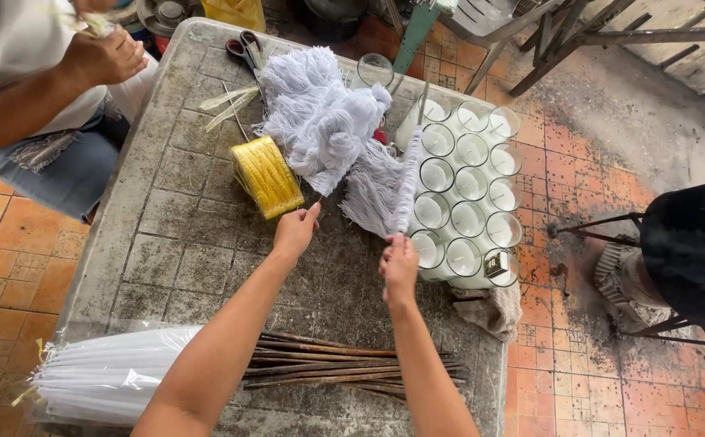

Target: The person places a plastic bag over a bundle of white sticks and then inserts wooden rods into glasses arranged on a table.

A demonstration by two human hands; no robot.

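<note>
My left hand (295,231) pinches a thin white string at the near edge of a big heap of white cotton wick string (320,117) on the grey table (182,243). My right hand (399,267) holds a bundle of cut white strings (405,190) that stands up from its fingers, next to a block of glass cups filled with white wax (466,186). A flat yellow roll of ribbon (266,176) lies just left of my left hand.
Thin brown sticks (328,364) and a plastic-wrapped bundle of white candles (110,376) lie at the table's near edge. Scissors (246,48) rest at the far side. Another person's hand (103,55) works at the upper left. A dark stool (688,251) stands right on the tiled floor.
</note>
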